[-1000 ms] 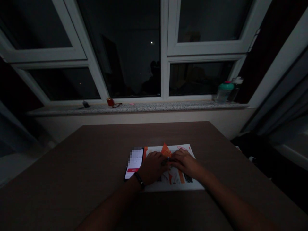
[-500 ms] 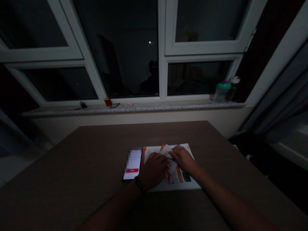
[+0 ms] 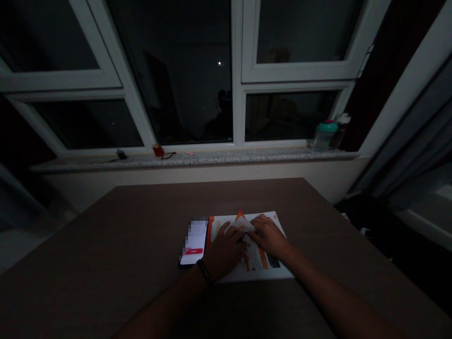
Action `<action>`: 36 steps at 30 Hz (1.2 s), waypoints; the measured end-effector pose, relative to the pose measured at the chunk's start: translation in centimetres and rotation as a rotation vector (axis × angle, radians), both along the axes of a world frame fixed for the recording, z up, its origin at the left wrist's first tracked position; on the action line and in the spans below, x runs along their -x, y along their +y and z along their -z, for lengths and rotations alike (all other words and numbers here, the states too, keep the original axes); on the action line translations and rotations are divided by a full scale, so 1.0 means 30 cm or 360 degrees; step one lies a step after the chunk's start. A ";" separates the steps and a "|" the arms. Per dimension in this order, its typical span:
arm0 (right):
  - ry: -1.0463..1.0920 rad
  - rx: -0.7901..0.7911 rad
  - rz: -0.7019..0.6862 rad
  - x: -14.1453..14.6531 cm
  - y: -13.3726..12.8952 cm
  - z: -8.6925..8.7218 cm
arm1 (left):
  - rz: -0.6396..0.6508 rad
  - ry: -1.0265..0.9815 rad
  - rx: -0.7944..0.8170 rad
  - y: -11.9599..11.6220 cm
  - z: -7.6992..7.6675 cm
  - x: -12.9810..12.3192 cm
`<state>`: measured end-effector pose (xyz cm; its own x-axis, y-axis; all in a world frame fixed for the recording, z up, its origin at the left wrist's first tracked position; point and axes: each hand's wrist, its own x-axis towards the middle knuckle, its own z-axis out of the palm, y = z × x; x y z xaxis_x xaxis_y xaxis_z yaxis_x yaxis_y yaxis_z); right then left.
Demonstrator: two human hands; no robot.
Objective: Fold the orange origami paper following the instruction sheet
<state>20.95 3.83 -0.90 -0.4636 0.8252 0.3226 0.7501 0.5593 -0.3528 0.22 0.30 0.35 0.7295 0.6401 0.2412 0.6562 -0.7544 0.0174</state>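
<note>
A small piece of thin, pale folded paper (image 3: 243, 224) lies between my two hands, over a printed white-and-orange sheet (image 3: 254, 275) on the table. My left hand (image 3: 224, 253) presses the small paper from the left. Its fingertips are closed on the near side of the paper, while one finger reaches forward. From the right, my right hand (image 3: 270, 238) grips the paper's other edge with bent fingers. Both thumbs are mostly hidden, and dim light blurs the folds. A phone (image 3: 195, 240) with its screen lit lies just left of the sheet, beside my left wrist.
The brown table (image 3: 141, 221) stretches out under a window. On the stone windowsill (image 3: 219, 157) stand a small red jar (image 3: 157, 150), a dark small object (image 3: 121, 154) and a teal-lidded bottle (image 3: 325, 134) with another bottle behind. Curtains hang at both sides.
The small paper has shifted and turned between my hands, its lower part now more covered. My left fingers have spread a little, and my right fingers have moved slightly.
</note>
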 end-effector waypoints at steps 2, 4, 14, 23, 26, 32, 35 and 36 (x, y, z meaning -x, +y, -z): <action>-0.0002 -0.0006 0.0074 0.000 0.010 0.009 | 0.0050 0.0004 0.0020 -0.003 -0.001 -0.004; -0.0020 -0.0014 0.0142 0.001 0.017 0.016 | 0.0093 -0.0010 0.0053 -0.006 -0.004 -0.009; -0.0161 -0.0034 0.0264 0.015 -0.007 -0.001 | 0.0082 -0.0017 0.0044 -0.019 -0.009 -0.023; -0.0159 -0.0020 0.0437 0.022 -0.009 0.000 | 0.0122 0.0007 0.0052 -0.032 -0.018 -0.038; -0.0158 -0.0017 0.0457 0.024 -0.010 0.000 | 0.0120 0.0032 0.0033 -0.031 -0.011 -0.040; -0.0147 0.0018 0.0528 0.029 -0.010 -0.005 | 0.0119 0.0032 0.0048 -0.029 -0.002 -0.042; -0.0160 0.0028 0.0519 0.028 -0.013 -0.013 | 0.0110 0.0016 0.0061 -0.030 -0.001 -0.042; -0.0158 0.0017 0.0513 0.028 -0.015 -0.016 | 0.0109 0.0012 0.0066 -0.030 -0.001 -0.042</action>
